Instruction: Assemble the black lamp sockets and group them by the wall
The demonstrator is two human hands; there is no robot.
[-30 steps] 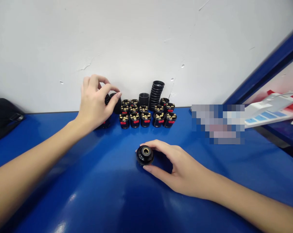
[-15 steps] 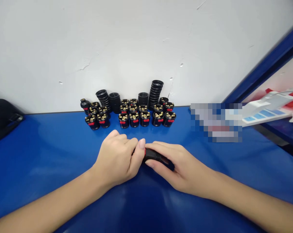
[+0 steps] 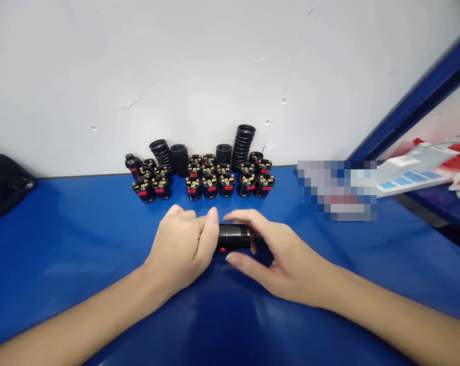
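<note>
My left hand (image 3: 182, 246) is closed in a fist around the left end of a black cylindrical electrical connector (image 3: 235, 237) with a small red tab on its near side. The connector lies roughly level above the blue table, and its left end is hidden in my palm. My right hand (image 3: 273, 254) is open around the connector's right end, thumb and fingers apart. Some of its fingertips pass behind the connector; whether they touch it I cannot tell.
Several black connector bodies (image 3: 210, 186) with brass terminals and red tabs stand beyond my hands. Stacked black rings (image 3: 243, 147) stand behind them by the white wall (image 3: 199, 66). A black bag (image 3: 4, 188) is at left, a white power strip (image 3: 408, 175) at right.
My right hand has opened from its grip on the connector, with its thumb and fingers spreading. The connector has turned, so its red tab now faces me.
</note>
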